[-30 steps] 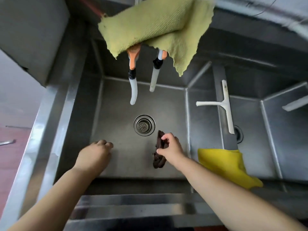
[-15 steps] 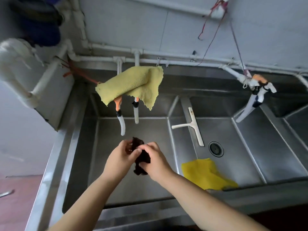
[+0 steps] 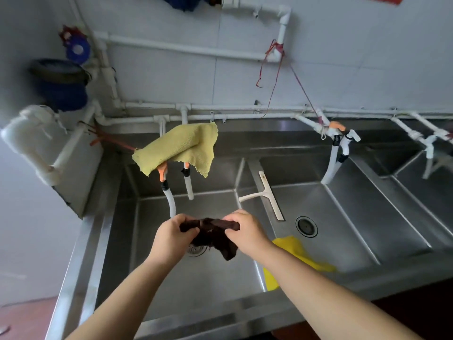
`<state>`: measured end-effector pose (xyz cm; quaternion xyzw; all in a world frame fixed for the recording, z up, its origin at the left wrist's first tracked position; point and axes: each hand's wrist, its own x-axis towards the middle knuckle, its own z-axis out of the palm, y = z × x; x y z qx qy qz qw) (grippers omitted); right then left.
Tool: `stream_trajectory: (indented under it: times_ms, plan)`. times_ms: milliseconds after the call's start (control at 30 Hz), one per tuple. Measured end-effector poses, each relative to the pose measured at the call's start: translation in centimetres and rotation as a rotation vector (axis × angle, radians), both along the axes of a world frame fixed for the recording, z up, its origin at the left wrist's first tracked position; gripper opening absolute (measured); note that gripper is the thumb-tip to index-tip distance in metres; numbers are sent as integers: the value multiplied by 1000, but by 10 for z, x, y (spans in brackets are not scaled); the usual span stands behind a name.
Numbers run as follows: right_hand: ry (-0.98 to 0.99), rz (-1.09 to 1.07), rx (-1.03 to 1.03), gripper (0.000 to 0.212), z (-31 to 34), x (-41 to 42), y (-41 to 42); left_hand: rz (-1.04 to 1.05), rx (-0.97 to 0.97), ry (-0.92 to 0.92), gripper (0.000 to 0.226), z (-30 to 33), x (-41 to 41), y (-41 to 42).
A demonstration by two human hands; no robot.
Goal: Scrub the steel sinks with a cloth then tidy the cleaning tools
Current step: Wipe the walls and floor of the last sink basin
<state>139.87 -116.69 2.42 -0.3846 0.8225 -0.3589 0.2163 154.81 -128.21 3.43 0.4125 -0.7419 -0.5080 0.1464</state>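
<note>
Head view: both hands, left and right, pinch a dark cloth stretched between them, fingers curled, above the left sink near 6 o'clock. Scrubbing looks unfinished; tidying not started. Squeegee lies on the divider, yellow cloth in middle sink, another over taps at 11.

left hand: fingers curled, pinching one end of cloth | right hand: fingers curled, pinching the other end | both forearms bare, reaching forward and converging | hands level, close together, palms down
</note>
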Motion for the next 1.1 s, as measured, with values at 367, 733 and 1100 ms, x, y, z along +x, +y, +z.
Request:
stream_trajectory:
  times_ms: [367, 733, 1100]
  plan:
    - [-366, -150, -99, 9, 23, -14, 1, -9, 10, 32, 22, 25, -2, -18]
    - [-496, -310, -188, 10, 12, -20, 6, 63, 184, 103, 8, 4, -36, -13]
    - [-332, -591, -251, 20, 14, -87, 100, -65, 140, 103, 14, 15, -133, 72]
